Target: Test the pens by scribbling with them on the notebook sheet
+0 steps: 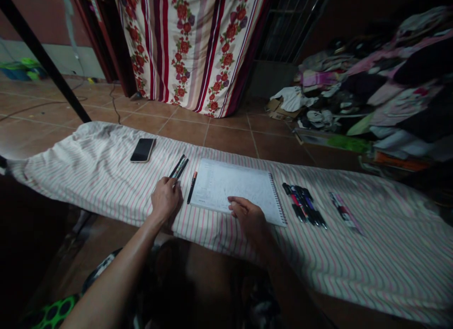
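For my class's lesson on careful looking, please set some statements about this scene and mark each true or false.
1. The phone lies on the striped cloth. True.
2. The left hand is touching the phone. False: it is at the slim pens.
3. The right hand is over the near edge of the notebook. True.
4. The notebook is bound along its left side. False: its spiral binding is on the right.
5. An orange-tipped pen lies beside the notebook. True.

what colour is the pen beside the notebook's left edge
The pen is mostly black with an orange end; head view.
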Available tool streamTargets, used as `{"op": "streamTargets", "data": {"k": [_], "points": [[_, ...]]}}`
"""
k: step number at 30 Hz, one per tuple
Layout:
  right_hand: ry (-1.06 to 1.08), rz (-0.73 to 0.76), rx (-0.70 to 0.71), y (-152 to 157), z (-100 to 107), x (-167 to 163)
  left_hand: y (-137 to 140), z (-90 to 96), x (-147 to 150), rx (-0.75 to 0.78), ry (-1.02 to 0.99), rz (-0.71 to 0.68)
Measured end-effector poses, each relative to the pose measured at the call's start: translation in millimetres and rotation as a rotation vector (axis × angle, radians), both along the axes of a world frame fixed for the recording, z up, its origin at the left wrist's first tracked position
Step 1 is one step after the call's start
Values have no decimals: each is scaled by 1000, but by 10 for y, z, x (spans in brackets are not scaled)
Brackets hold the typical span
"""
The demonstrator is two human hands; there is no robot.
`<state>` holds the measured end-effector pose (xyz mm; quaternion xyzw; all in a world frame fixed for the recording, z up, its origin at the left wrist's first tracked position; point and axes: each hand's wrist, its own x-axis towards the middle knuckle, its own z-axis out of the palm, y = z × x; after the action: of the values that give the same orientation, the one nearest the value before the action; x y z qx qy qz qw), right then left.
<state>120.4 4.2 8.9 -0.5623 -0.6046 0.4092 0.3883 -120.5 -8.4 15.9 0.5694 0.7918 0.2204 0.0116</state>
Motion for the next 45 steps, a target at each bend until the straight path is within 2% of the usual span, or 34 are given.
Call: {"op": "streamTargets", "data": {"k": [5, 13, 19, 23, 25, 26, 29, 31, 36, 39, 41, 45], "points": [[-108, 49, 103, 54, 17, -73, 121, 13, 78, -46, 57, 82], [-182, 118, 223, 98, 87, -255, 195, -56, 81, -95, 136, 131], [-181, 141, 224, 69, 118, -306, 161, -42, 56, -141, 134, 150], [-176, 139, 219, 68, 127, -320, 142, -10, 42, -121, 51, 148], [-178, 139, 206, 75, 121, -314, 147, -6, 27, -50, -104, 165], [-179, 136, 198, 79, 116, -308, 155, -8, 19, 9, -271, 177], [-169, 115, 170, 80, 106, -280, 193, -13, 28, 181, -950, 163], [-136, 107, 141, 72, 105, -263, 218, 1, 80, 209, -1262, 95], [-1, 109, 63, 53, 104, -264, 231, 84, 357, 143, -1585, -107], [115, 86, -6, 61, 122, -286, 209, 107, 543, 111, -1919, -191], [202, 70, -49, 70, 155, -298, 195, 112, 651, 80, -2074, -223], [322, 71, -98, 80, 237, -298, 183, 140, 825, 47, -2078, -253]]}}
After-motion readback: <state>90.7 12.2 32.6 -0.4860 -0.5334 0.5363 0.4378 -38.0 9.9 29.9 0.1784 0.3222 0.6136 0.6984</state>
